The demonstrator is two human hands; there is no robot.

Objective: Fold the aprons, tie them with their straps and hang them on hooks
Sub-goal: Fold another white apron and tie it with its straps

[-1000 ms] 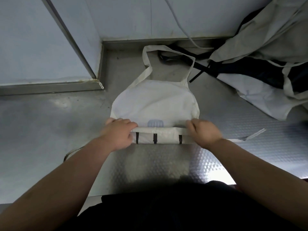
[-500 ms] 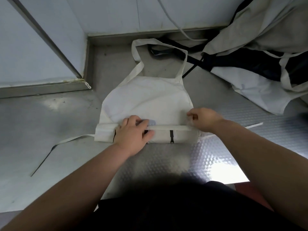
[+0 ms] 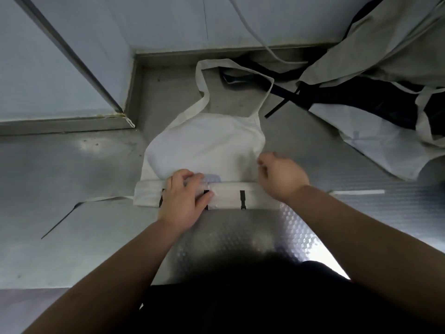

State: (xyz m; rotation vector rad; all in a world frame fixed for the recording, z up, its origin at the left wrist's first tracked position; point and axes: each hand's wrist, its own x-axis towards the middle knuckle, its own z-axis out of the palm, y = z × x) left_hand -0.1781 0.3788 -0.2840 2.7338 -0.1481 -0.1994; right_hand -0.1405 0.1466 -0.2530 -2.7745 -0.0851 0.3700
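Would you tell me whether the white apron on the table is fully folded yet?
Partly: the near end of the apron is folded into a band under the left hand, but its bib and neck strap lie spread flat.

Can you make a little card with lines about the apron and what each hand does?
Apron: white apron, near end rolled, bib flat
Strap: neck strap loops toward the wall
Left hand: left hand grips the rolled end
Right hand: right hand curled at apron's right edge, blurred, grip unclear
Pile: other aprons heaped far right
Surface: metal table
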